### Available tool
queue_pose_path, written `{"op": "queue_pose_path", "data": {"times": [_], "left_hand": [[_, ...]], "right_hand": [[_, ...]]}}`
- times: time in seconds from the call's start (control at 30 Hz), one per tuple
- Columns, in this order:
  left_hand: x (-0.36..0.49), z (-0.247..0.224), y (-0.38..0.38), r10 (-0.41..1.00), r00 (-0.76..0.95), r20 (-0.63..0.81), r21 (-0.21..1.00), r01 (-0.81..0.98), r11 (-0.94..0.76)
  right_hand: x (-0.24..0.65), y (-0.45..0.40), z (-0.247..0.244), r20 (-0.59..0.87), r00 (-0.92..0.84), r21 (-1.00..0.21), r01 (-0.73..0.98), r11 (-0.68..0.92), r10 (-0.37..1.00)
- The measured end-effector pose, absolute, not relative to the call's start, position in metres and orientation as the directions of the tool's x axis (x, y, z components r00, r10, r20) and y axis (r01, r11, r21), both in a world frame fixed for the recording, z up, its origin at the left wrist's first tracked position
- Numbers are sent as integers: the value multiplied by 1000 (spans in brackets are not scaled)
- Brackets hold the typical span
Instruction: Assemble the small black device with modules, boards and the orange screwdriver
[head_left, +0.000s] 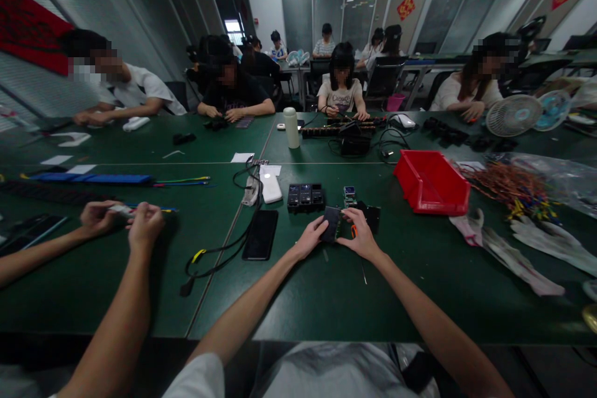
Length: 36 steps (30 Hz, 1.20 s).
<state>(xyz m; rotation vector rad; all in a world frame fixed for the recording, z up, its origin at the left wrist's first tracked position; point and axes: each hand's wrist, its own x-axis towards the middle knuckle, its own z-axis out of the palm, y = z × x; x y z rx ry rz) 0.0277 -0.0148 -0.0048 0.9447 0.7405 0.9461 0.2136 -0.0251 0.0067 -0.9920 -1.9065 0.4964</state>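
Observation:
My left hand (311,239) is closed on the left side of a flat black rectangular case (331,224), thumb on its face. A strip of green, perhaps circuit board, shows along the case's right edge. My right hand (361,239) has its fingers closed at that right edge. Something orange (354,231), its kind unclear, shows by the right palm. Beyond the hands lie a black three-part plastic box (305,198) and a small circuit board with a little screen (349,194). A dark flat piece (372,217) sits partly behind my right hand.
A black phone (260,235), black cable (219,270) and white power bank (271,186) lie left. Rightward are a red bin (431,183), gloves (522,261) and bundled wires (517,186). A co-worker's hands (124,221) work at far left; a bottle (291,127) stands ahead.

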Motion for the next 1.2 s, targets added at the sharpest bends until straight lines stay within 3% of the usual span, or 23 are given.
{"op": "queue_pose_path", "data": {"times": [0.27,0.57,1.2], "left_hand": [[31,-2,-19,958,282,51,958,-284,33],[31,13,-29,910,364,200,974,-177,-143],[29,4,-26,883,364,296,951,-28,-307]], "right_hand": [[214,-27,9,531,-262,-672,450,589,806],[212,-27,8,539,-253,-665,459,590,804],[211,-26,7,537,-272,-632,497,594,799]]}}
